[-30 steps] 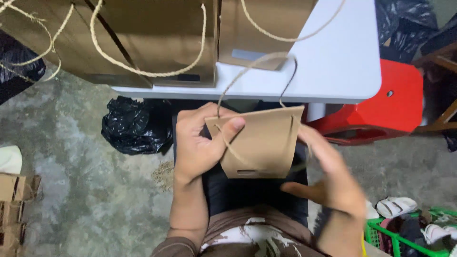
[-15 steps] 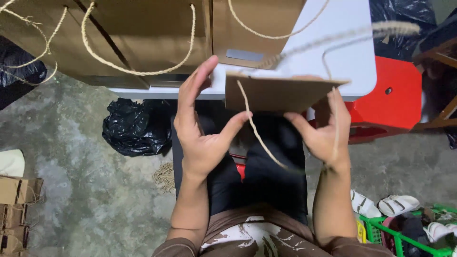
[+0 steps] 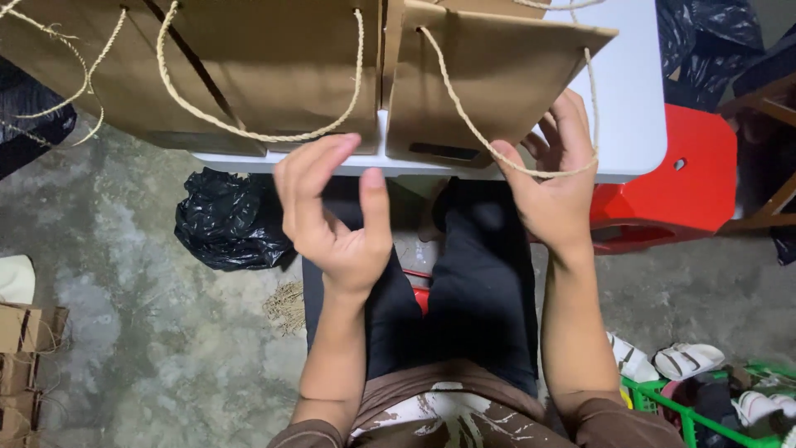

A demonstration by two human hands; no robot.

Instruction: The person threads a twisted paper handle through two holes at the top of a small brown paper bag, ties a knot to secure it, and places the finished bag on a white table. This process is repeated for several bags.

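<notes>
Below both hands lie the person's dark trousers [image 3: 481,282], and a brown shirt hem sits nearest to the camera. Left hand [image 3: 336,216] is raised with the palm up, fingers spread and a little curled, and it holds nothing. Right hand [image 3: 555,178] is against the lower right side of a brown paper bag [image 3: 489,79]; its fingers are behind the bag's rope handle [image 3: 497,153], which hangs across them as a loop. The bag lies on the white table [image 3: 634,99], just beyond the right hand, and its bottom edge reaches over the table's near rim. Beyond the left hand more bags [image 3: 249,58] with rope handles lie on the same table. Left of the left hand a black plastic bag [image 3: 228,220] rests on the floor. Right of the right hand stands a red stool [image 3: 672,187].
</notes>
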